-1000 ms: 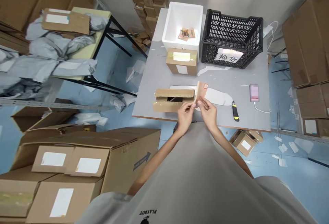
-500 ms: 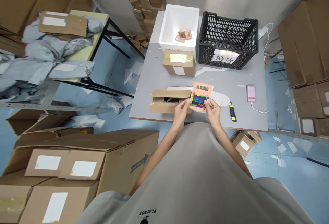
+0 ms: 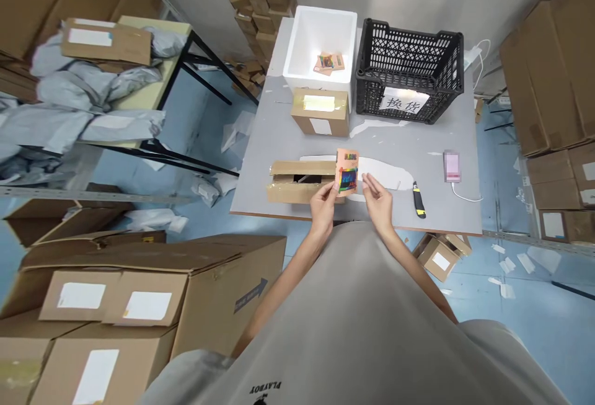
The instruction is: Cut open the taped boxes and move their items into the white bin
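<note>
My left hand (image 3: 322, 205) pinches a small orange packet (image 3: 348, 172) with a dark, rainbow-edged picture by its lower left edge. The packet is turned partly sideways above the table. Just to its right, my right hand (image 3: 377, 202) is off the packet, fingers stretched out and holding nothing. An opened cardboard box (image 3: 297, 193) lies left of the packet, its flaps parted over a dark inside. To the right of my right hand is a black and yellow utility knife (image 3: 419, 200).
On the grey table (image 3: 274, 120) stand a white foam box (image 3: 297, 39) holding similar orange packets, a taped carton (image 3: 320, 113), and a black plastic crate (image 3: 409, 76) with a paper label. A phone (image 3: 452, 166) on a cable lies at right. Large cartons (image 3: 232, 293) fill the lower left.
My right hand has let go of the packet and moved slightly away. The packet, still in my left hand, has turned sideways and shifted a little left.
</note>
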The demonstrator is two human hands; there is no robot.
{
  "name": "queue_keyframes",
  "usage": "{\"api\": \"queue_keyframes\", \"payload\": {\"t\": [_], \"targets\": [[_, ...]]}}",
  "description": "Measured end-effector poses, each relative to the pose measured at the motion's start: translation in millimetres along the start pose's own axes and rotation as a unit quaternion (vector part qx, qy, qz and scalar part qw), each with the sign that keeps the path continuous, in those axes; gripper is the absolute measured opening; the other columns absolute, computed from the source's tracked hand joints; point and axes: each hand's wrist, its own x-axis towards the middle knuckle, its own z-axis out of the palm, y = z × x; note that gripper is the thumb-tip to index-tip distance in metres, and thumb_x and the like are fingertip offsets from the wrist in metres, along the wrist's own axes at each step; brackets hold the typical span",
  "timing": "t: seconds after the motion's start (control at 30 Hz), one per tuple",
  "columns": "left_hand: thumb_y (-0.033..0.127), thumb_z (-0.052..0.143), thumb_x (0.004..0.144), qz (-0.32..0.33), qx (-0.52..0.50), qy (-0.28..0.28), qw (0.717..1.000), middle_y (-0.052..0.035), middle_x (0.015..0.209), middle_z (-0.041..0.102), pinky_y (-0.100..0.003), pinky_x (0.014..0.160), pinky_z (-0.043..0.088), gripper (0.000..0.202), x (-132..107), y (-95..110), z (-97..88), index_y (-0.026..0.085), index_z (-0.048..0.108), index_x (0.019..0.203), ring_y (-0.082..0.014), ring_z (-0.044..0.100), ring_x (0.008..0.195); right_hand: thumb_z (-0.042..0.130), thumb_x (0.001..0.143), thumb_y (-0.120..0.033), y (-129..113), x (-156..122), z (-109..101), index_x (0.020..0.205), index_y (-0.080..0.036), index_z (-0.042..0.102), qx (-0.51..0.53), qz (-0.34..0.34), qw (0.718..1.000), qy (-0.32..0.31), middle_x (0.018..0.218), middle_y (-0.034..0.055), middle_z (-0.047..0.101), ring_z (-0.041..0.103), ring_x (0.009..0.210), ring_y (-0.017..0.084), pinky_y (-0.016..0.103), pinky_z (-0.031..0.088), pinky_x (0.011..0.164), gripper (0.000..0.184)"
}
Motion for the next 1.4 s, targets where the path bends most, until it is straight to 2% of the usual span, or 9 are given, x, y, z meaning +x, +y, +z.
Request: {"api": "queue_keyframes", "payload": {"t": [0.17,0.3,0.43,0.63,0.9,1.03,1.13,1.27,1.4], "targets": [[0.066,0.080,0.100,0.186,0.151,-0.068,0.968,-0.0076,0.097,0.080,-0.035,0.083,0.060,0.044,-21.5,10.6,9.4,0.023,0.091,0.103,-0.0214,0.072,0.088,0.090,0.086,-0.070,-8.1,-9.4,16.1,0.126,-0.019,0.082,0.021,0.012,0.999,-0.028,0.130,0.0141,0.087,0.082,0.128,0.033,0.048,0.067,0.114,0.065],[0.058,0.075,0.107,0.253,0.207,-0.085,0.941,-0.0110,0.120,0.080,-0.042,0.102,0.061,0.036,-25.5,16.0,10.2,0.027,0.089,0.119,-0.0261,0.075,0.112,0.074,0.097,-0.074,-15.4,-6.0,10.9,0.100,-0.020,0.078,-0.008,-0.022,1.000,0.009,0.085,0.0047,0.083,0.079,0.084,0.023,0.034,0.068,0.082,0.054],[0.067,0.085,0.095,0.143,0.133,-0.006,0.981,-0.0169,0.149,0.071,-0.042,0.104,0.062,0.062,-7.4,14.0,-3.4,0.024,0.080,0.139,-0.0292,0.073,0.126,0.073,0.097,-0.076,-17.4,-3.1,3.9,0.107,-0.020,0.080,0.001,-0.040,0.999,0.004,0.097,0.0095,0.086,0.081,0.088,0.026,0.037,0.068,0.081,0.057],[0.077,0.096,0.075,-0.074,0.011,-0.104,0.992,-0.0118,0.106,0.085,-0.039,0.093,0.060,0.065,10.6,12.1,-22.8,0.019,0.088,0.103,-0.0253,0.076,0.096,0.073,0.098,-0.077,-8.1,3.2,1.3,0.119,-0.020,0.084,0.015,-0.036,0.999,-0.022,0.115,0.0146,0.089,0.086,0.108,0.033,0.048,0.070,0.098,0.062],[0.062,0.082,0.100,0.169,0.164,-0.024,0.972,-0.0072,0.098,0.084,-0.039,0.089,0.058,0.038,-5.2,28.3,-20.8,0.024,0.090,0.102,-0.0238,0.074,0.093,0.075,0.094,-0.077,-7.9,-3.3,15.4,0.141,-0.019,0.078,0.005,-0.013,1.000,0.021,0.148,0.0203,0.079,0.077,0.139,0.035,0.057,0.060,0.121,0.075],[0.038,0.075,0.110,0.352,0.292,-0.098,0.884,-0.0068,0.103,0.085,-0.039,0.090,0.059,0.019,-21.4,35.2,-14.9,0.028,0.090,0.110,-0.0237,0.077,0.097,0.081,0.092,-0.075,-20.0,-15.8,25.6,0.113,-0.021,0.082,0.014,-0.018,0.999,-0.048,0.106,0.0100,0.087,0.083,0.106,0.028,0.041,0.070,0.097,0.058],[0.034,0.076,0.109,0.385,0.327,-0.141,0.852,-0.0061,0.109,0.087,-0.041,0.094,0.061,0.014,-26.8,39.3,-10.8,0.029,0.089,0.113,-0.0239,0.078,0.101,0.074,0.097,-0.077,-25.1,-13.4,21.2,0.087,-0.023,0.072,0.003,-0.027,0.999,-0.047,0.073,0.0000,0.070,0.067,0.071,0.019,0.030,0.062,0.069,0.055],[0.048,0.081,0.104,0.303,0.272,-0.073,0.910,-0.0109,0.131,0.083,-0.045,0.103,0.061,0.030,-9.1,44.6,-16.5,0.028,0.085,0.127,-0.0278,0.076,0.119,0.073,0.096,-0.078,-25.7,-2.2,8.6,0.098,-0.023,0.073,0.012,-0.031,0.997,-0.064,0.080,0.0005,0.070,0.060,0.070,0.017,0.029,0.057,0.067,0.055],[0.065,0.090,0.091,0.102,0.117,-0.050,0.987,-0.0157,0.131,0.083,-0.042,0.100,0.062,0.061,24.0,42.0,-31.2,0.022,0.082,0.133,-0.0295,0.078,0.117,0.076,0.092,-0.082,-20.6,3.3,3.2,0.112,-0.025,0.073,0.015,0.001,0.997,-0.082,0.081,0.0011,0.076,0.063,0.068,0.018,0.030,0.055,0.063,0.060]]}}
